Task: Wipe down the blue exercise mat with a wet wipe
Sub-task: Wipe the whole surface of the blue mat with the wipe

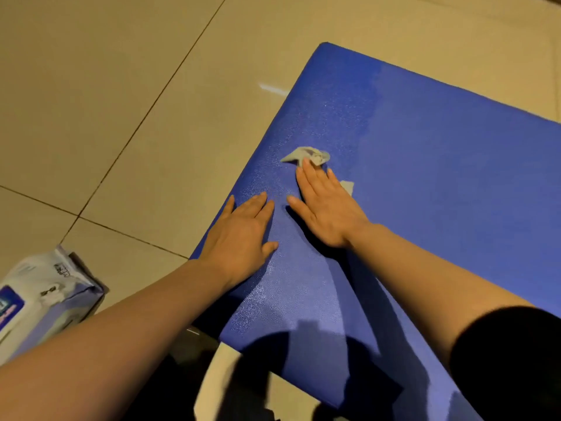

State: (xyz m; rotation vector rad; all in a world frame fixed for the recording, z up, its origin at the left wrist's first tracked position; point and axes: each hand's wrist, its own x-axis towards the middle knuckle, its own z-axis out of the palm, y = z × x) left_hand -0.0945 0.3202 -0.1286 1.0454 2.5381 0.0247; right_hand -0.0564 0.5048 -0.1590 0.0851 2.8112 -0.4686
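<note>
Head view: the blue mat (425, 177) is laid on beige floor tiles (121, 86). On it, a wet wipe (309, 155) is pressed by the flat right hand (326, 208); the left hand (243, 235) is rested flat beside it. A wipes pack (45, 299) is seen left of the mat.

hands (282, 220) flat on mat (425, 177) (wipe (306, 155) under right)
</note>
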